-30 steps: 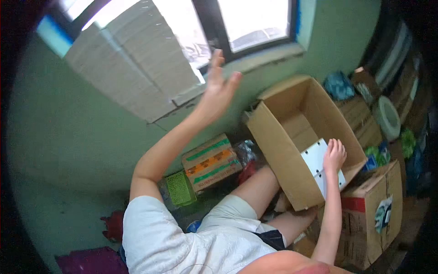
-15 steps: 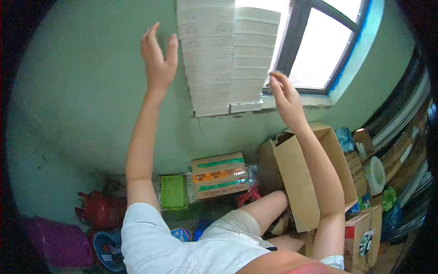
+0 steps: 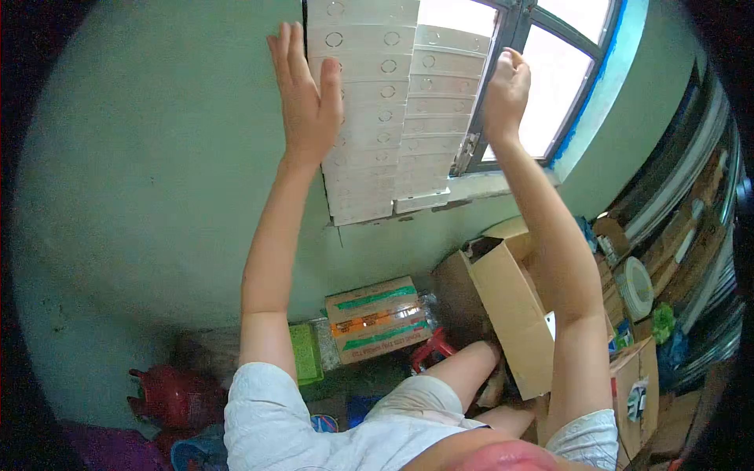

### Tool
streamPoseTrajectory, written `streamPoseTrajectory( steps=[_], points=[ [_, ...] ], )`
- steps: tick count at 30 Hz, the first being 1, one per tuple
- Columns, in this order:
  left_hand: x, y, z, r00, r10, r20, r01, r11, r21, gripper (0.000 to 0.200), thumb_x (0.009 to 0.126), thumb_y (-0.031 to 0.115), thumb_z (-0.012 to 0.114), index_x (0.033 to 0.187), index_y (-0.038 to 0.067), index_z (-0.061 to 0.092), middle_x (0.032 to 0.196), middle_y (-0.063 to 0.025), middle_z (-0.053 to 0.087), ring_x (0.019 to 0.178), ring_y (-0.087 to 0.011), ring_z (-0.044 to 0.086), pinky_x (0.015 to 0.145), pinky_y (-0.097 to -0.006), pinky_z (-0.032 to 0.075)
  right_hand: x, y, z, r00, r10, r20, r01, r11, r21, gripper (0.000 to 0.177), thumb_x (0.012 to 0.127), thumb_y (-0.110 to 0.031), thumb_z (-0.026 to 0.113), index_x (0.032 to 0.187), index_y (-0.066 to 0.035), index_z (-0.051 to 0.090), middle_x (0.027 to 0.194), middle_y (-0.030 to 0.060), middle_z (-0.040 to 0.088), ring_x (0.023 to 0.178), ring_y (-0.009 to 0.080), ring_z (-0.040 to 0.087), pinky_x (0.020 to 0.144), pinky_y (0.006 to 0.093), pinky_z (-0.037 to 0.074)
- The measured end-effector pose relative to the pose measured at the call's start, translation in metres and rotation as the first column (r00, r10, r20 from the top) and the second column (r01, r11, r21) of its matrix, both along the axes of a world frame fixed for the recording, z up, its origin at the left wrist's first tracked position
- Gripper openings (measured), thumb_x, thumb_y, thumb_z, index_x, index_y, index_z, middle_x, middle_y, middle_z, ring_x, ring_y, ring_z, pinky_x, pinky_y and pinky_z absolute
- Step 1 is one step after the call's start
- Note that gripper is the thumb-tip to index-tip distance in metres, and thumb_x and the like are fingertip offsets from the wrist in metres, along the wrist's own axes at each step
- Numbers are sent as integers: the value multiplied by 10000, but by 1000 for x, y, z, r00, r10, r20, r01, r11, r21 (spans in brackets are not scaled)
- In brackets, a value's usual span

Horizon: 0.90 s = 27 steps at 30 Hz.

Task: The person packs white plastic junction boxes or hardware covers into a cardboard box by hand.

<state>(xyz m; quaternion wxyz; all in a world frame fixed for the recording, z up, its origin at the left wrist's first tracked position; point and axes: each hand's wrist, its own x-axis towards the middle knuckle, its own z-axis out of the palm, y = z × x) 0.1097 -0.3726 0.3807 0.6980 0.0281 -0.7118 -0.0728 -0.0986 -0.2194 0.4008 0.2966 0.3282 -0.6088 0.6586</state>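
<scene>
Two columns of stacked white box-like pieces (image 3: 363,110) with small ring marks stand against the green wall, partly in front of the window. My left hand (image 3: 308,114) lies along the left edge of the nearer column, fingers stretched and thumb apart; it seems to touch the pieces. My right hand (image 3: 506,94) is raised in front of the window frame, right of the second column (image 3: 440,118) and apart from it. Its fingers are curled in, with nothing visible in them.
Below, an open cardboard box (image 3: 510,314) stands near my right arm. A taped carton (image 3: 377,318), a green basket (image 3: 305,353) and a red stool-like object (image 3: 433,349) are low by the wall. Coils of tubing (image 3: 691,212) lean at right; a red container (image 3: 177,396) sits at left.
My left hand has moved right onto the edge of the white stack. My right hand has risen, its fingers curling in more. The view has shifted slightly.
</scene>
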Motion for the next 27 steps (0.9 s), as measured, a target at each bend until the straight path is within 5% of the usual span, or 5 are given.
streamPoseTrajectory(
  steps=[5,13,16,20,27],
  points=[
    [-14,-9,4,997,46,54,-42,996,-75,657,1002,385,342,1452,-57,161,1530,-266,104,1427,-422,6,1146,-511,29,71,-30,-10,855,518,-27,-517,855,31,518,968,-349,379,1227,80,510,1205,238,559,1182,314,495,1019,378,354],
    [-20,1,22,998,8,57,-8,1000,-8,645,1005,370,356,1436,-82,194,1522,-277,123,1420,-444,22,1146,-517,55,84,-66,2,799,577,170,-566,816,-116,553,964,-368,360,1256,86,479,1267,244,493,1198,326,451,1045,373,304],
    [-17,6,15,991,-137,4,136,989,53,638,1014,417,281,1449,-45,213,1523,-223,192,1433,-350,104,1160,-446,57,90,-47,12,657,724,211,-721,685,-104,590,940,-484,399,1263,3,479,1188,120,511,1137,214,439,1002,353,319],
    [-14,9,15,946,-322,-29,323,944,67,625,1020,418,267,1439,-45,248,1505,-194,256,1402,-299,222,1151,-385,137,96,-35,12,613,753,239,-748,650,-133,681,921,-514,416,1345,19,404,1285,160,442,1214,249,415,1059,374,298],
    [-10,3,17,937,-348,-36,348,937,1,592,1019,365,313,1425,-65,272,1483,-215,292,1394,-299,247,1140,-385,170,75,-52,4,738,657,154,-660,750,-42,602,952,-466,392,1368,-32,411,1331,142,438,1221,253,433,1050,375,321]
  ],
)
